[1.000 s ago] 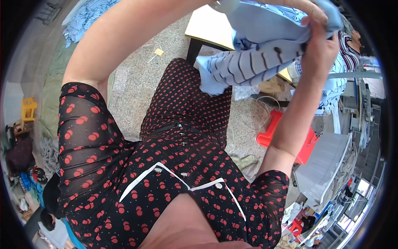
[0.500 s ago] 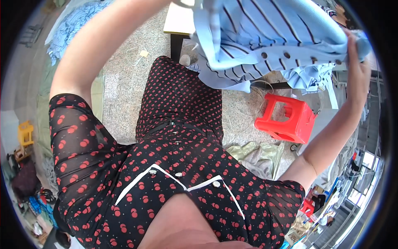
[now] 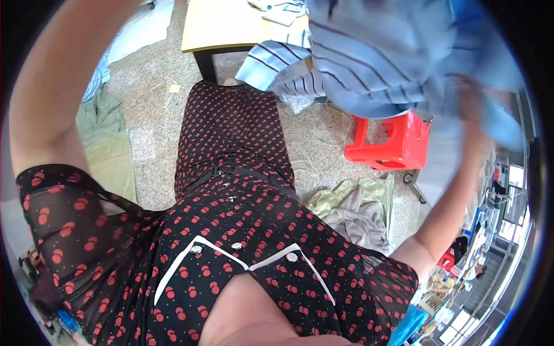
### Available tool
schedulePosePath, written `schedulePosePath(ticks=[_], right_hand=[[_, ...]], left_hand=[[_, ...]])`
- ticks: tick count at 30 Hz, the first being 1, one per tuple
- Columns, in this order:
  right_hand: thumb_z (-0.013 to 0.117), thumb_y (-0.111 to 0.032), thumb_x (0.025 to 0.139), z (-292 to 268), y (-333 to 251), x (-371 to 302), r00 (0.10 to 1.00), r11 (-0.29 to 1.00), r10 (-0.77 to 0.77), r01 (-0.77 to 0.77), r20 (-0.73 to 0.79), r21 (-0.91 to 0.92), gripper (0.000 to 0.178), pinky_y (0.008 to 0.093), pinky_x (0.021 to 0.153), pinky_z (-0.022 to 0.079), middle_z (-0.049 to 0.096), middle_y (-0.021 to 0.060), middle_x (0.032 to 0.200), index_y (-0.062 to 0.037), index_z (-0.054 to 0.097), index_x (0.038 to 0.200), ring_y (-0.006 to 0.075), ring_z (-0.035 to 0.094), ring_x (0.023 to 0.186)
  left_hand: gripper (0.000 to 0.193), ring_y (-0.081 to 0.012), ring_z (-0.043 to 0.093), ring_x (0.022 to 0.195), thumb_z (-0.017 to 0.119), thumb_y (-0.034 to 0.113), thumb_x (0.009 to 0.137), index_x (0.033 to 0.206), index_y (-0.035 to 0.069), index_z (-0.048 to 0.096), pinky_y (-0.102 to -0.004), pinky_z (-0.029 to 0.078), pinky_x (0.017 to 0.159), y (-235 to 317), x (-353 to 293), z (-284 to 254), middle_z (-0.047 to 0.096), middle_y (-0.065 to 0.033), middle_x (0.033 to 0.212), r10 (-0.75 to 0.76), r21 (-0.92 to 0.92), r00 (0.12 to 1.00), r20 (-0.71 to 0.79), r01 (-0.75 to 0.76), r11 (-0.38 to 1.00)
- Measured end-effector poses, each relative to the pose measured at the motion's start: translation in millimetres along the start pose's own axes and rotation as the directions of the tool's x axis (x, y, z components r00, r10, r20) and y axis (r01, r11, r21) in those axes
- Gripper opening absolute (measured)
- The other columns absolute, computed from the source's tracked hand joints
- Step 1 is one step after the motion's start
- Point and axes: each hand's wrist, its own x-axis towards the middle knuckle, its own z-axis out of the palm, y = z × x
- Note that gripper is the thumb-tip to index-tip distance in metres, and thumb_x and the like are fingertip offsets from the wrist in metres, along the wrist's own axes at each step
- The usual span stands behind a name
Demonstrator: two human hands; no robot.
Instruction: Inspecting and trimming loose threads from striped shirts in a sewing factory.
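A light blue shirt point(image 3: 375, 57) with dark stripes hangs in the air at the upper right, its right part smeared by motion. My right hand point(image 3: 470, 101) is blurred at the shirt's right side, with fingers closed on the cloth. My left forearm point(image 3: 75, 63) reaches up past the top edge, so my left hand is out of the picture. Below and left of the shirt, a striped piece of cloth point(image 3: 271, 60) drapes at the edge of a pale wooden table point(image 3: 231, 26). More striped cloth point(image 3: 283, 8) lies on the tabletop.
A red plastic stool point(image 3: 412, 141) stands on the speckled floor below the shirt. Crumpled grey and pale green fabric point(image 3: 358, 210) lies nearer me. Olive cloth point(image 3: 109, 155) and a white sheet point(image 3: 144, 32) are spread at left. A caster wheel point(image 3: 410, 179) sits beside the stool.
My right hand has moved down and slightly left with the shirt. My left arm has swung left, its hand still beyond the top edge. The view has shifted, showing more of the table.
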Motion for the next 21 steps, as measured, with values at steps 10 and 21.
schedulePosePath(ticks=[10, 21], right_hand=[[0.065, -0.029, 0.076, 30.1, 86.5, -46.0, 0.908, 0.667, 0.391, -0.392, 0.15, 0.634, 0.044, 0.0248, 0.067, 0.044, 0.058, 0.004, 0.089, 0.0012, 0.054, 0.106, 0.0125, 0.054, 0.078], [0.068, -0.031, 0.074, -13.6, 68.0, -7.7, 0.831, 0.738, 0.394, -0.03, -0.394, 0.675, 0.052, 0.0233, 0.077, 0.041, 0.057, 0.0106, 0.102, 0.0062, 0.054, 0.107, 0.0134, 0.053, 0.089]], left_hand=[[0.032, -0.0193, 0.056, 0.063, 0.063, 0.013, 0.062, 0.089, -0.005, 0.059, -0.0295, 0.044, 0.058, 8.1, -5.1, 50.2, 0.06, -0.0111, 0.072, -0.493, -0.568, 0.837, 0.236, 0.53, 0.629], [0.043, -0.0118, 0.06, 0.057, 0.066, 0.02, 0.074, 0.102, -0.009, 0.052, -0.0235, 0.049, 0.044, 76.3, -64.3, 22.5, 0.064, -0.0109, 0.079, -0.188, -0.799, 0.778, 0.599, 0.57, -0.189]])
